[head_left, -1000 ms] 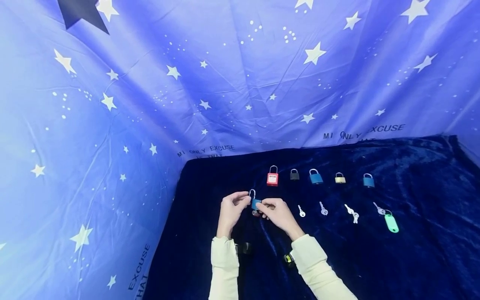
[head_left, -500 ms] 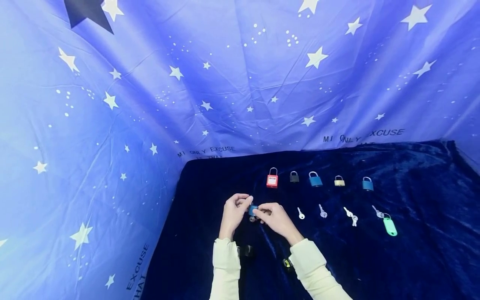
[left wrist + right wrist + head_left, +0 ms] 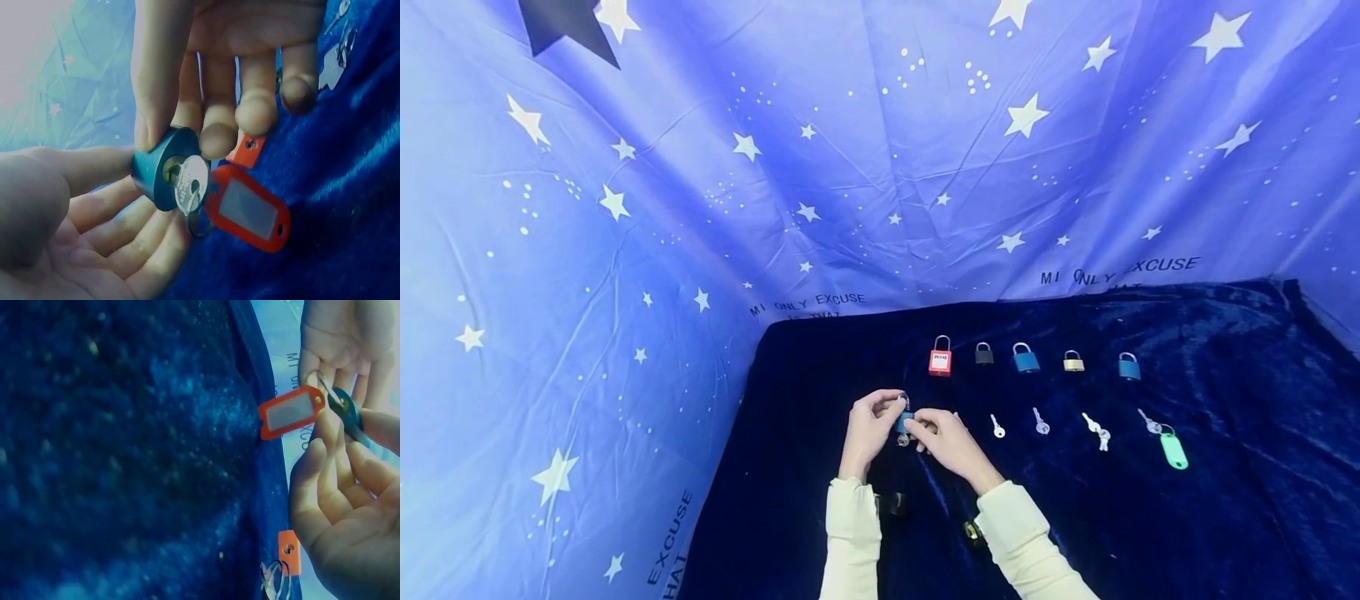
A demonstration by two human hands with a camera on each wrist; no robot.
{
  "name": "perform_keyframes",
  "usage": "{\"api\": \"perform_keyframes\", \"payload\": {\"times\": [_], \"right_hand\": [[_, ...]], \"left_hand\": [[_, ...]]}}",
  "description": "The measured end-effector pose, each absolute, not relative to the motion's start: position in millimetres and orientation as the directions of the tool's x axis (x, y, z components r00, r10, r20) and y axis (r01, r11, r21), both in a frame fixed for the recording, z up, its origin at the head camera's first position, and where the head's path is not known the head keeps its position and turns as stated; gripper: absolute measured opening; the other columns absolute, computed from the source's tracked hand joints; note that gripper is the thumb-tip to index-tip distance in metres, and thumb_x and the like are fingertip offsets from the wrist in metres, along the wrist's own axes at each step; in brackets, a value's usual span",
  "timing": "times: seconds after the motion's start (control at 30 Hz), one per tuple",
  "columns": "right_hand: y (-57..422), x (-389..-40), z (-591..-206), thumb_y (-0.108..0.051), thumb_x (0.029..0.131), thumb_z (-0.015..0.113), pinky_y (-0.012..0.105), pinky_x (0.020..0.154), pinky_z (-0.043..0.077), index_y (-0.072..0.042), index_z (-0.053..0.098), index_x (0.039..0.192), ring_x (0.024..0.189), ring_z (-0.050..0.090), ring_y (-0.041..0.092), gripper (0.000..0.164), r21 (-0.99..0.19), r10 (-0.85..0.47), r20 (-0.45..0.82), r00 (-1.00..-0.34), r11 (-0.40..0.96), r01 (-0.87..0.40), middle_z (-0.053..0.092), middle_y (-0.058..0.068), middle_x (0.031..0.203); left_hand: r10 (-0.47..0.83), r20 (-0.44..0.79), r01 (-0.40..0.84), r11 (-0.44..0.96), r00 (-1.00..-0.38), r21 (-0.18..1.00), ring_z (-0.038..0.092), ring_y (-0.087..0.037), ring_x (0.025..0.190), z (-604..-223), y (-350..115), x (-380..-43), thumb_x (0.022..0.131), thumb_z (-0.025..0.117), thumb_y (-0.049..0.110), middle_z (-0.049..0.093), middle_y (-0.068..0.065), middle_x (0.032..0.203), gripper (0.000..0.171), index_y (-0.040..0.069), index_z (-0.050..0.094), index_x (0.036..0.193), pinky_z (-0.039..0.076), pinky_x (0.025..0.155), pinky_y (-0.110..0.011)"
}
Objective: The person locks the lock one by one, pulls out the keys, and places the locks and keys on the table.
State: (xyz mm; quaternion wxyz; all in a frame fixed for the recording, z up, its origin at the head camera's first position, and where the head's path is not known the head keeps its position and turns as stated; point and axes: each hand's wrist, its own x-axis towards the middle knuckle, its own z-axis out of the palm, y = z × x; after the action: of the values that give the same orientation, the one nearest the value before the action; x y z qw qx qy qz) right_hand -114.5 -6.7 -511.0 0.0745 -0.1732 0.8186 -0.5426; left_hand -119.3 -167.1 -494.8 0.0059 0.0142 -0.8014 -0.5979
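Observation:
In the head view, a blue padlock (image 3: 903, 423) is held between both hands above the dark cloth. My left hand (image 3: 868, 429) pinches near its shackle (image 3: 905, 399), which is partly behind the fingers. My right hand (image 3: 951, 440) grips the padlock body, thumb on the near face. The left wrist view shows a silver key (image 3: 192, 184) in the keyhole underneath the body. From the key's ring (image 3: 200, 226) hangs a red tag (image 3: 250, 209) with a pale label. Whether the shackle is locked is hidden.
Behind stand a red padlock (image 3: 940, 362), a black one (image 3: 983, 356), two blue ones (image 3: 1026, 361) (image 3: 1129, 368) and a brass one (image 3: 1073, 364). Several keys (image 3: 997, 427) lie nearer, one with a green tag (image 3: 1174, 452). A starry curtain (image 3: 880, 150) rises behind.
The padlock and both hands have come slightly nearer the body. The left fingers now cover more of the shackle, which stood out more fully one second ago. The padlocks and keys on the cloth stay put.

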Motion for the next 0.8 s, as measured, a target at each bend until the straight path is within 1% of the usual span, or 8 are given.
{"api": "perform_keyframes", "payload": {"times": [0.07, 0.13, 0.2, 0.27, 0.47, 0.6, 0.7, 0.8], "right_hand": [[-8.2, -113.9, -512.8, -0.023, 0.1, 0.059, 0.059, 0.102, 0.035, -0.011, 0.064, 0.08, 0.058, 0.062, 0.014, 0.024, -0.927, -0.358, 0.046, -0.932, 0.332, -0.174, 0.065, 0.0, 0.062], [-9.6, -113.0, -514.7, -0.022, 0.101, 0.057, 0.049, 0.1, 0.043, -0.008, 0.063, 0.081, 0.059, 0.061, 0.013, 0.025, -0.944, -0.35, 0.032, -0.936, 0.298, -0.144, 0.064, 0.002, 0.065], [-10.4, -110.2, -511.3, -0.02, 0.102, 0.055, 0.036, 0.079, 0.053, -0.003, 0.063, 0.085, 0.062, 0.061, 0.017, 0.025, -0.963, -0.346, 0.017, -0.938, 0.246, -0.108, 0.064, 0.006, 0.071], [-11.2, -107.8, -508.2, -0.017, 0.104, 0.052, 0.032, 0.064, 0.055, 0.001, 0.062, 0.091, 0.069, 0.061, 0.021, 0.024, -0.977, -0.333, -0.009, -0.943, 0.204, -0.063, 0.063, 0.009, 0.077], [-14.6, -111.0, -518.4, -0.021, 0.107, 0.045, 0.031, 0.077, 0.056, 0.003, 0.056, 0.101, 0.085, 0.067, 0.017, 0.027, -0.994, -0.31, -0.104, -0.945, 0.054, 0.092, 0.071, 0.014, 0.092], [-12.7, -111.1, -518.9, -0.022, 0.106, 0.047, 0.026, 0.07, 0.055, 0.005, 0.053, 0.103, 0.073, 0.067, 0.013, 0.028, -0.989, -0.347, -0.125, -0.929, -0.037, 0.147, 0.071, 0.009, 0.082], [-11.6, -110.2, -519.3, -0.024, 0.105, 0.05, 0.02, 0.062, 0.048, 0.008, 0.056, 0.105, 0.063, 0.059, 0.009, 0.033, -0.987, -0.357, -0.136, -0.924, -0.028, 0.156, 0.061, -0.001, 0.074], [-12.0, -108.8, -518.6, -0.025, 0.105, 0.05, 0.019, 0.059, 0.045, 0.011, 0.059, 0.107, 0.059, 0.053, 0.007, 0.037, -0.99, -0.375, -0.133, -0.918, 0.006, 0.141, 0.054, -0.003, 0.071]], "left_hand": [[-0.031, 0.006, -0.001, 0.248, -1.0, 0.969, 0.072, -0.017, 0.09, -496.3, -166.0, -120.1, 0.094, 0.066, 0.013, 0.076, -0.014, 0.098, 0.027, -0.004, 0.069, 0.115, 0.051, 0.079, -0.018], [-0.036, 0.022, 0.014, 0.213, -0.999, 0.977, 0.072, -0.02, 0.094, -498.1, -165.2, -121.0, 0.095, 0.065, 0.011, 0.076, -0.016, 0.097, 0.027, -0.006, 0.069, 0.116, 0.05, 0.078, -0.016], [-0.048, 0.024, 0.014, 0.192, -0.999, 0.981, 0.071, -0.024, 0.096, -495.1, -163.6, -120.6, 0.095, 0.064, 0.007, 0.075, -0.019, 0.098, 0.026, -0.007, 0.068, 0.116, 0.05, 0.078, -0.015], [-0.059, 0.02, 0.01, 0.168, -0.998, 0.986, 0.071, -0.027, 0.097, -486.0, -161.3, -117.5, 0.094, 0.063, 0.005, 0.074, -0.021, 0.099, 0.025, -0.007, 0.068, 0.116, 0.05, 0.078, -0.015], [-0.107, 0.021, 0.013, 0.079, -0.994, 0.997, 0.073, -0.02, 0.086, -468.9, -156.0, -112.4, 0.093, 0.064, 0.0, 0.073, -0.025, 0.098, 0.029, -0.008, 0.065, 0.12, 0.057, 0.082, -0.028], [-0.162, 0.023, 0.02, 0.018, -0.986, 1.0, 0.074, -0.019, 0.083, -467.0, -155.7, -113.4, 0.092, 0.064, -0.002, 0.073, -0.026, 0.098, 0.029, -0.007, 0.064, 0.12, 0.059, 0.081, -0.033], [-0.194, 0.008, 0.012, -0.022, -0.981, 1.0, 0.074, -0.021, 0.085, -470.2, -157.7, -116.4, 0.092, 0.063, -0.002, 0.072, -0.027, 0.099, 0.028, -0.007, 0.065, 0.12, 0.059, 0.081, -0.031], [-0.182, -0.002, 0.004, -0.03, -0.983, 1.0, 0.074, -0.023, 0.088, -481.0, -160.1, -122.4, 0.093, 0.062, -0.002, 0.072, -0.028, 0.101, 0.028, -0.007, 0.064, 0.121, 0.059, 0.08, -0.029]]}}
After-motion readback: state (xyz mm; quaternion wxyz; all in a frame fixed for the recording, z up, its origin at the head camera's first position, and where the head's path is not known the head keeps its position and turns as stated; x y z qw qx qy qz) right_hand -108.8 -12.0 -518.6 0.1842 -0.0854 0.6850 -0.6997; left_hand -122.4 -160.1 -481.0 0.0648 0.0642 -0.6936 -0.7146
